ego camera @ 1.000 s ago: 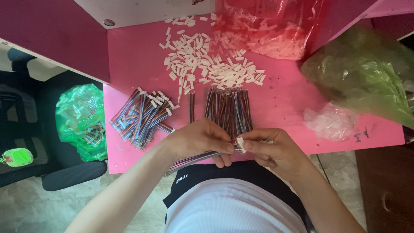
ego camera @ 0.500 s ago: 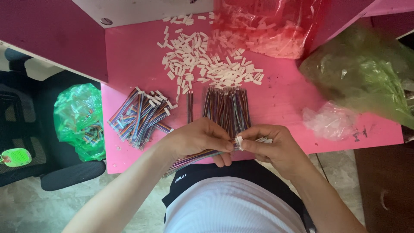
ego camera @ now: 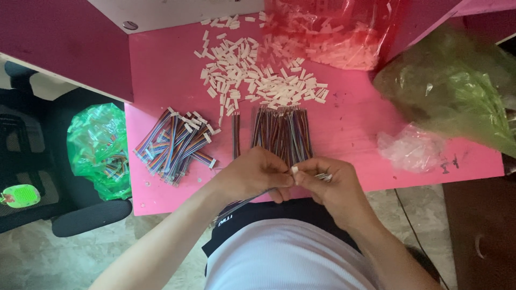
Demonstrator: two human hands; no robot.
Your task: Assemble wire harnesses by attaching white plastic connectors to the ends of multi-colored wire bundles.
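My left hand (ego camera: 258, 174) pinches a short multicoloured ribbon cable (ego camera: 236, 204) whose tail runs down-left toward my lap. My right hand (ego camera: 328, 185) holds a small white plastic connector (ego camera: 294, 169) against the cable's end, with a few more white pieces (ego camera: 323, 176) between its fingers. Both hands meet at the pink table's near edge (ego camera: 161, 198). Just beyond them lies a row of bare cables (ego camera: 280, 131). A pile of cables with connectors fitted (ego camera: 174, 145) lies to the left.
Loose white connectors (ego camera: 252, 75) are scattered at the back, by a clear bag (ego camera: 333, 32) holding more. A green bag (ego camera: 451, 91) and a crumpled clear bag (ego camera: 411, 147) sit right. Another green bag of cables (ego camera: 99, 147) rests on a black chair at left.
The hands stay together at the table edge with only small finger movements on the cable end. The view has shifted slightly.
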